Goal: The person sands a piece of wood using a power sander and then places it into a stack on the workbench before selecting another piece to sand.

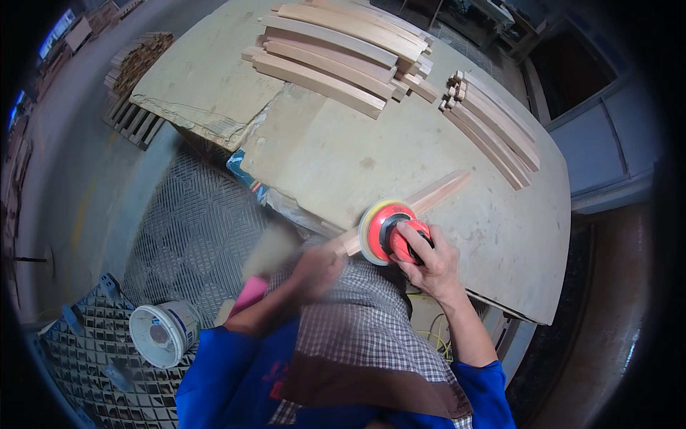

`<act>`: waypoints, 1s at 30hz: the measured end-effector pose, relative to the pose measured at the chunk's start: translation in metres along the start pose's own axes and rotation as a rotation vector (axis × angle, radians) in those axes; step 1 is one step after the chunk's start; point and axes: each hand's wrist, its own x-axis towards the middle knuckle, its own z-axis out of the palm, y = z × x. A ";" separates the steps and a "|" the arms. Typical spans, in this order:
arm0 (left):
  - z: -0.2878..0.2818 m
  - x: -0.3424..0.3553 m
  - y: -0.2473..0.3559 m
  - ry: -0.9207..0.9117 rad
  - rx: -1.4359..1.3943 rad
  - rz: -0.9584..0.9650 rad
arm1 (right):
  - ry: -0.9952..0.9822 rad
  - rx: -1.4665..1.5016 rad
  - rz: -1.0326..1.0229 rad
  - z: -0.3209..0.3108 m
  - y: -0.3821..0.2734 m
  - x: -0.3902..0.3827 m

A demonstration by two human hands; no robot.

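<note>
My right hand (434, 266) is wrapped round the red body of an orbital sander (401, 230). Its round pad with a yellow rim is tilted and lies against a pale wooden strip (441, 191). This strip runs slantwise over the table's near edge, its far end resting on the tabletop. My left hand (318, 273), smeared by motion, is closed at the strip's near end, in front of my checked apron. The pad hides the middle part of the strip.
A worn tabletop (343, 154) with a broken left edge carries a big stack of wooden strips (325, 79) at the back and a smaller stack (493, 129) at the right. On the lower left stand a white bucket (161, 336) and a black lattice crate (86, 357). A loaded pallet (136, 86) is farther left.
</note>
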 end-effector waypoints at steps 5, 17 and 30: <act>0.028 0.008 0.051 0.256 0.216 0.163 | -0.097 -0.008 0.049 -0.008 -0.019 0.019; 0.047 0.008 0.059 0.434 -0.234 -0.446 | -0.475 -0.138 0.284 -0.008 -0.026 0.085; 0.029 0.009 0.033 0.254 -0.006 0.007 | -0.320 -0.060 0.084 -0.010 -0.044 0.051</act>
